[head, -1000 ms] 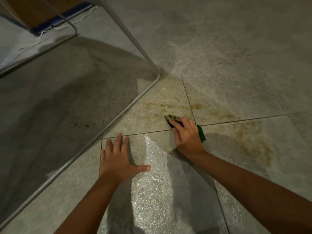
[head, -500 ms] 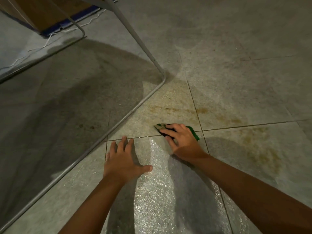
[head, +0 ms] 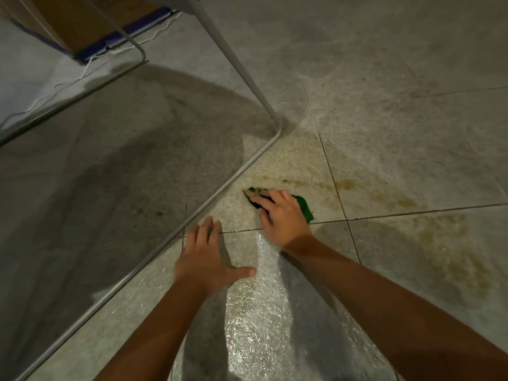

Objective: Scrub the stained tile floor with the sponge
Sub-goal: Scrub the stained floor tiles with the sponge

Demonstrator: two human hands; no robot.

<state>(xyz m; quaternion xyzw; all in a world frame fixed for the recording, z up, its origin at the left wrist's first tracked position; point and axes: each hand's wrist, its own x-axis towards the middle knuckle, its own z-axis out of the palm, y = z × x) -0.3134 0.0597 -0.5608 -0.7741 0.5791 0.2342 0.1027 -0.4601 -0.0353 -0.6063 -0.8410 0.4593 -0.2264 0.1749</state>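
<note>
A green sponge [head: 303, 206] with a worn tan corner lies on the grey tile floor [head: 398, 133]. My right hand [head: 283, 218] covers it, fingers curved over its top and pressing it down, just left of a grout line. A brown streak [head: 343, 184] runs to the right of the sponge, and a larger brownish stain [head: 453, 257] spreads over the tile at the right. My left hand [head: 204, 259] lies flat on the floor with fingers spread, to the lower left of the sponge and holding nothing.
A thin metal frame bar [head: 233, 174] runs diagonally along the floor just left of both hands and bends up into a leg [head: 236, 64]. A cardboard box [head: 77, 20] and a white cord [head: 90, 61] lie at the top left. A wet patch [head: 255, 312] glistens between my forearms.
My right hand has slid the sponge to the left, from on the grout line to the tile beside the frame bar. My left hand has stayed planted on the floor.
</note>
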